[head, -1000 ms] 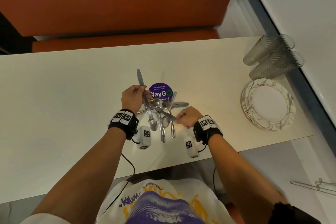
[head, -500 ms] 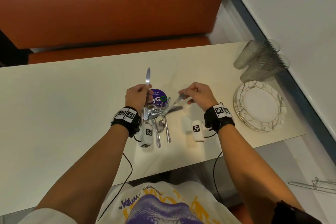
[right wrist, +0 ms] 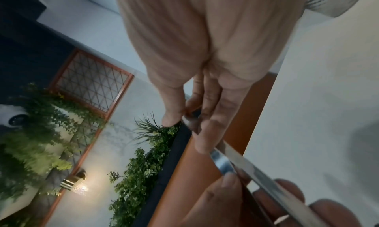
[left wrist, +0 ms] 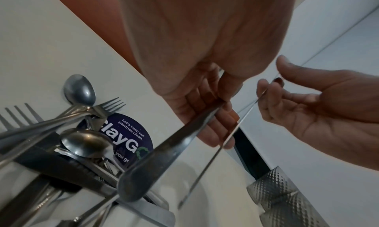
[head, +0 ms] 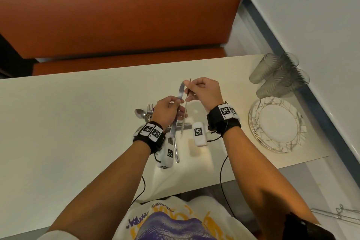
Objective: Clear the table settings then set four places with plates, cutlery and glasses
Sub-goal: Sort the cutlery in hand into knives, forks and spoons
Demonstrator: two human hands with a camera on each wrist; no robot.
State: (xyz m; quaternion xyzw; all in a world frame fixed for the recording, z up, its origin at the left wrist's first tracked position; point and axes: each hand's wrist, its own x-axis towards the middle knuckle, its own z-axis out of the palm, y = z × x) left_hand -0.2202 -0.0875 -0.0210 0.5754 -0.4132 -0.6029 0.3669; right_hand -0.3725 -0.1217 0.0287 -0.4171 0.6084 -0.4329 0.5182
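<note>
An orange bench (head: 120, 17) fills the upper part of the head view, with the cream table (head: 68, 122) spread across the middle below it. At the right edge of the table sits a stack of patterned plates (head: 277, 124), and just above it, toward the upper right, lie several ribbed glasses (head: 278, 75) on their sides, touching one another.

At frame centre both hands are raised over the table, close together. The left hand (head: 168, 110) has its fingers curled round a table knife (head: 180, 93), blade pointing up and away, handle running down past the wrist. The right hand (head: 204, 91) pinches a second knife (head: 186, 107) between thumb and fingertips; seen edge-on, it looks like a thin line slanting down just beside the first knife.

Under the left hand, the pile of cutlery (left wrist: 67, 141) rests on the table: forks, spoons and another knife crossed over one another, partly covering a round purple sticker (left wrist: 131, 139). In the head view a spoon (head: 140, 113) and a fork (head: 150, 109) stick out to the left of the left hand.
</note>
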